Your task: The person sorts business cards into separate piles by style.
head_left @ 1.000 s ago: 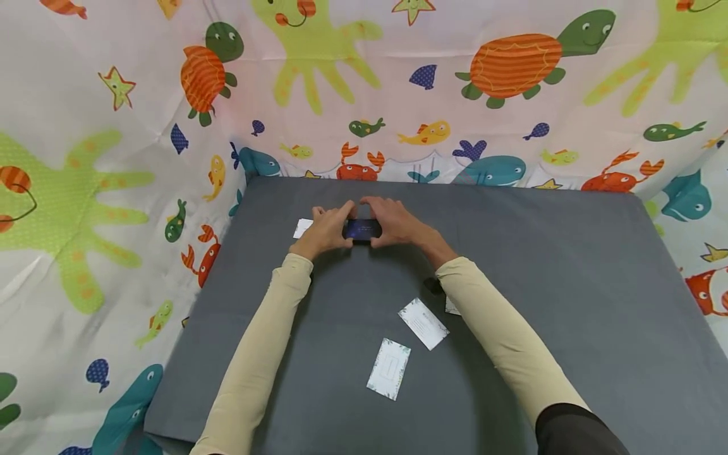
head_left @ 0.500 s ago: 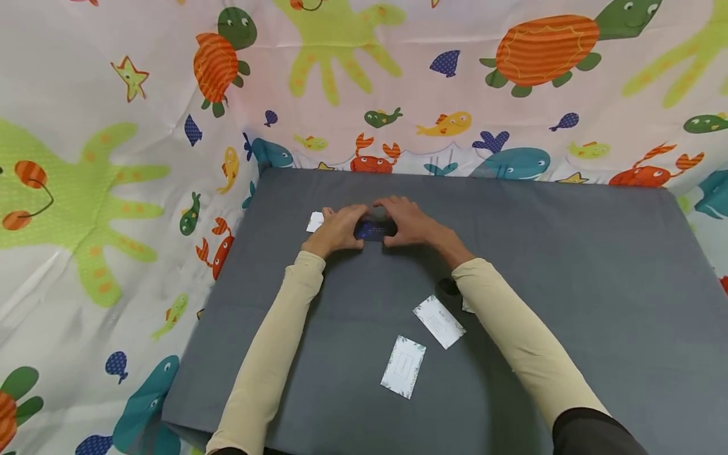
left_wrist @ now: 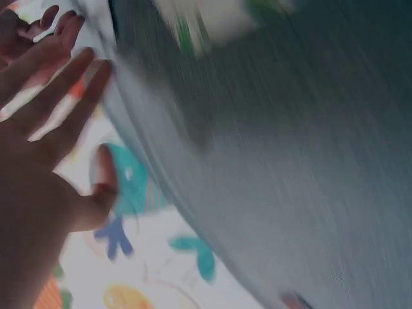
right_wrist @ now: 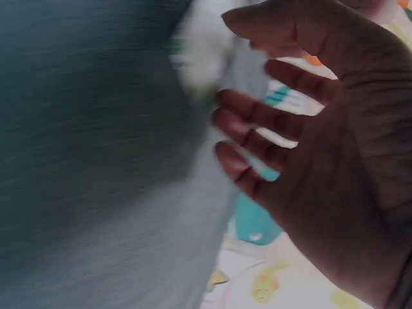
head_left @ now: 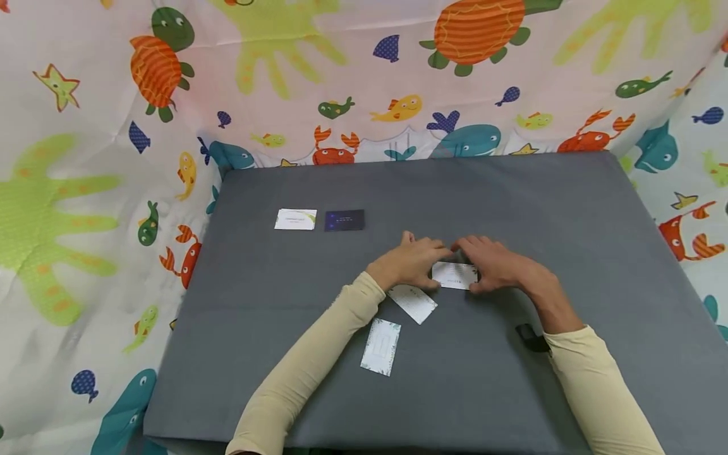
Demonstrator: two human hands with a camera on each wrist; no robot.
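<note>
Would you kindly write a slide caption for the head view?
Both hands, left hand and right hand, meet at a white card on a grey table.

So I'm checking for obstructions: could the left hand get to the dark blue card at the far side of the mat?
Probably yes. The dark blue card lies flat beyond the left hand, with only bare grey mat between them; the white card beside it sits off to the side.

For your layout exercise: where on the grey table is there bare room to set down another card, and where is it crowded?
Free: the grey table right of the right hand, and the back strip behind the dark card. Crowded: around both hands, where the held card and two white cards lie.
</note>
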